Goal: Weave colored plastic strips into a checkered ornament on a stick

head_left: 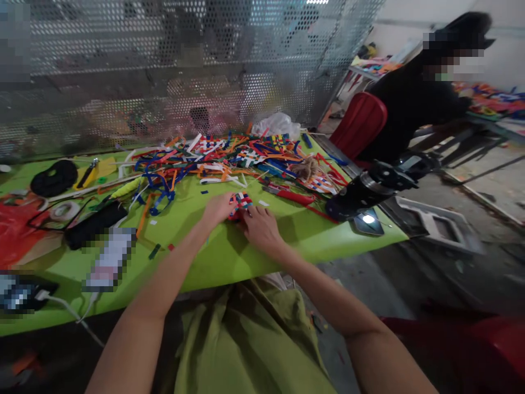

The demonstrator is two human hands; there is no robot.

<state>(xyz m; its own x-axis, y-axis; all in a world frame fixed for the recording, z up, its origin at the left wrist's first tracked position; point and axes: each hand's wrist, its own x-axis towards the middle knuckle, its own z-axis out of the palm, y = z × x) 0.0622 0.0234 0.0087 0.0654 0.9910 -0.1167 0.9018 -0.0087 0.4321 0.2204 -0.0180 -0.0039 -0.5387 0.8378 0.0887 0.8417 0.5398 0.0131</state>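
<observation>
Table with a glossy lime-green cover (221, 262), bearing a long heap of multicoloured flat strips (192, 164) along its far side. Small woven piece of red, white and blue strips (241, 203), at the near middle, below the heap; left hand (220, 209), fingers closed on its left edge; right hand (262, 229), fingers slightly spread over its right side.
</observation>
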